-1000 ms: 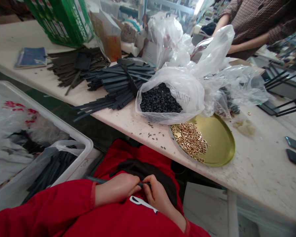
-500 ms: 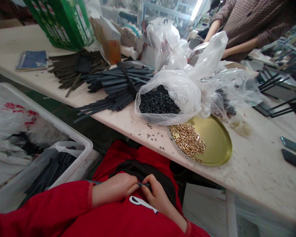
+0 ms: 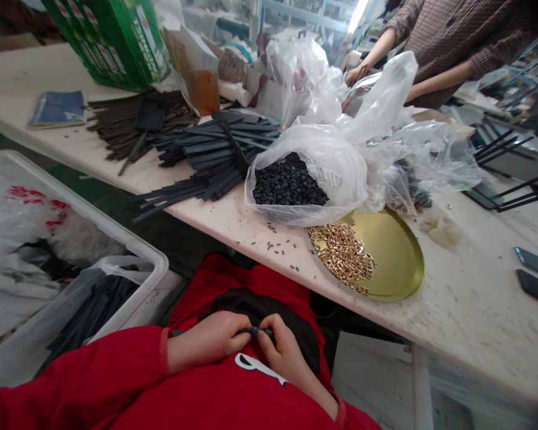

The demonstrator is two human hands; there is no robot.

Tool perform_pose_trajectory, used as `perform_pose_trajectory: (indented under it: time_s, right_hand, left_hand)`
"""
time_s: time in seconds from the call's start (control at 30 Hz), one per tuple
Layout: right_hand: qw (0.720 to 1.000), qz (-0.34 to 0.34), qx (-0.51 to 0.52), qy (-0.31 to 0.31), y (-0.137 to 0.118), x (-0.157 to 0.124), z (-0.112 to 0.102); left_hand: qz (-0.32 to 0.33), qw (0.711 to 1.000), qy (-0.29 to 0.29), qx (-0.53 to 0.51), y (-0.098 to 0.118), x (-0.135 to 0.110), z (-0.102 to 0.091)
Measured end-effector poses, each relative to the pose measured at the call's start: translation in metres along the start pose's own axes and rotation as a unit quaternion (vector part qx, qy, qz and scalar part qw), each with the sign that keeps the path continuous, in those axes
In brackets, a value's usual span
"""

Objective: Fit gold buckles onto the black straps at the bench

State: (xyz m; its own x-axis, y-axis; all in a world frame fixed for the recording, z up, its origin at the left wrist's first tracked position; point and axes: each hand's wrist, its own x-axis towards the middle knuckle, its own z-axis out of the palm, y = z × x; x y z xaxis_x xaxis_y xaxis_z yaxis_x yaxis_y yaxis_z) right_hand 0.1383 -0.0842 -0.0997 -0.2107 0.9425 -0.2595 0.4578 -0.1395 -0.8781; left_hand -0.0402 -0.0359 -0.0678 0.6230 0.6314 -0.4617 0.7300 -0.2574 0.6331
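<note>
Close to my body, my left hand [image 3: 213, 338] pinches a narrow dark strap [image 3: 254, 331], part of which shows behind the wrist. My right hand [image 3: 286, 351] grips the same strap a short way along, its thumb and finger closed. A thicker dark bit, perhaps a small loop, sits between the two pinches; the fingers cover most of it. On the table ahead, an open plastic bag [image 3: 345, 173] holds many small black loops [image 3: 289, 182]. Partly beneath it rests a round gold tray [image 3: 399, 263] with a heap of small gold-coloured metal buckles [image 3: 345, 257].
Flat dark straps [image 3: 215, 155] lie piled on the table, some past its edge, beside browner strips [image 3: 130, 122]. At left stands a white plastic bin [image 3: 161, 263] with bags and straps. Two phones [image 3: 535, 263] lie at right. Across the table, a person [image 3: 466, 48] works among plastic bags.
My hands have shifted only slightly, and more of the dark bit shows between my fingertips. Across the table, the other person's hand has come into view above the bags.
</note>
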Motion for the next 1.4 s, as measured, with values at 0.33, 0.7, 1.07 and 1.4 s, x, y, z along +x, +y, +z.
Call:
perform_pose_trajectory:
  time_s: [0.33,0.7,1.07,1.4]
  right_hand:
    - [0.999,-0.008,0.019,-0.050,0.000,0.000,-0.005]
    - [0.985,-0.067,0.032,-0.154,-0.007,0.001,-0.014]
    - [0.993,-0.063,0.048,-0.083,-0.019,0.010,-0.021]
    - [0.941,-0.109,-0.280,0.157,-0.055,0.117,-0.098]
  left_hand:
    - [0.002,0.997,-0.047,-0.065,0.001,-0.005,-0.009]
    - [0.049,0.994,-0.034,0.092,0.007,-0.001,-0.005]
    - [0.064,0.993,0.007,0.101,0.026,0.006,-0.041]
    - [0.035,0.934,0.272,0.231,0.005,0.080,-0.130]
